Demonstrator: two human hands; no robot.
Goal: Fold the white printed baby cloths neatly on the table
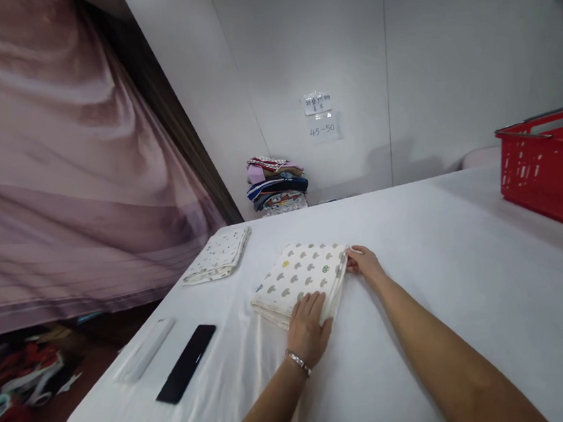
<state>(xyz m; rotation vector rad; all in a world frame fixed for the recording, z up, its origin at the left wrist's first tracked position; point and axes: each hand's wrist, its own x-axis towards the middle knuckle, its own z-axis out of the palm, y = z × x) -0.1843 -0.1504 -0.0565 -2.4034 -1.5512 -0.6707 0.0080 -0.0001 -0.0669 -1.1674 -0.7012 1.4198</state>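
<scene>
A folded white cloth [301, 273] with grey mushroom-like shapes and a few coloured motifs lies on the white-covered table. My left hand [309, 325], with a bracelet at the wrist, rests flat on its near edge, fingers stretched out. At the far right corner of the cloth, my right hand [363, 263] pinches the edge between thumb and fingers. Several layers show along the cloth's left and near sides. Farther left is a second folded cloth [218, 254], white with small dark specks, touched by neither hand.
A black flat object [187, 364] and a clear-wrapped white strip [145, 351] lie at the table's left. A red plastic basket [549, 173] stands at the right. Folded fabrics [278, 188] are stacked beyond the far edge. A pink curtain [65, 166] hangs at left.
</scene>
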